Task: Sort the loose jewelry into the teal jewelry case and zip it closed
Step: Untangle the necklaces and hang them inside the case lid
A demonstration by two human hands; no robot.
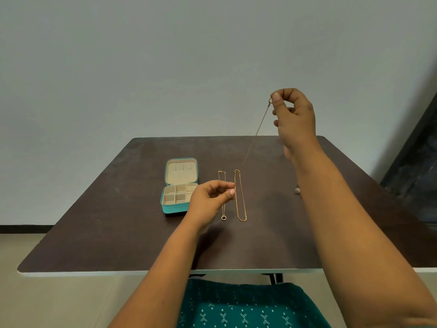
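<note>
Right hand [293, 114] pinching chain [256, 132] aloft

The table [118, 209] is dark, matt wood-look laminate; the case [176, 209] has pale velvety lining; the chains [241, 197] gleam gold metal.

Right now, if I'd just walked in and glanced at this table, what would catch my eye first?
Probably the thin gold chain stretched taut in the air, the right hand pinching its clasp end high above the table while the left hand holds the lower end near the surface. Next, the open teal jewelry case at centre-left, its cream compartments showing, and two more gold necklaces lying side by side right of it.
</note>
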